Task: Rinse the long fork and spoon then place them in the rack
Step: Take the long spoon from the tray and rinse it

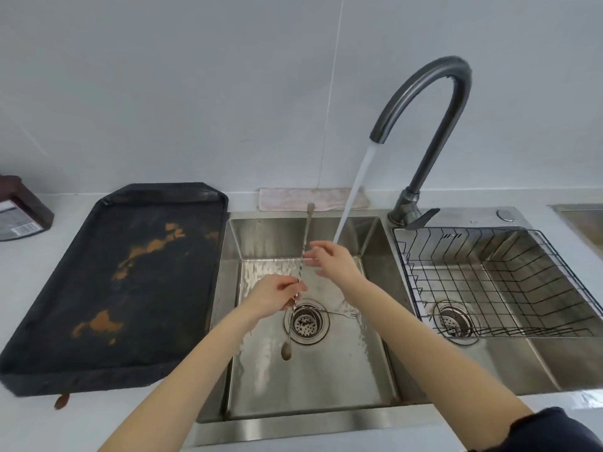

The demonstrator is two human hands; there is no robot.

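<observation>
The long spoon (pixel 306 236) has a twisted handle and stands nearly upright over the left sink basin (pixel 326 370), its bowl low near the drain. My left hand (pixel 275 295) grips its handle at the middle. My right hand (pixel 329 261) pinches the handle higher up, where the water stream (pixel 355 187) from the faucet (pixel 434 102) lands on it. The long fork (pixel 346 315) lies flat on the basin floor, tines to the right of the drain strainer (pixel 306 322). The black wire rack (pixel 456 228) sits in the right basin with nothing in it.
A black tray (pixel 98 288) with orange stains lies on the counter to the left of the sink. A pinkish cloth (pixel 293 199) lies behind the basin by the wall. A dark bottle (pixel 19 210) stands at the far left.
</observation>
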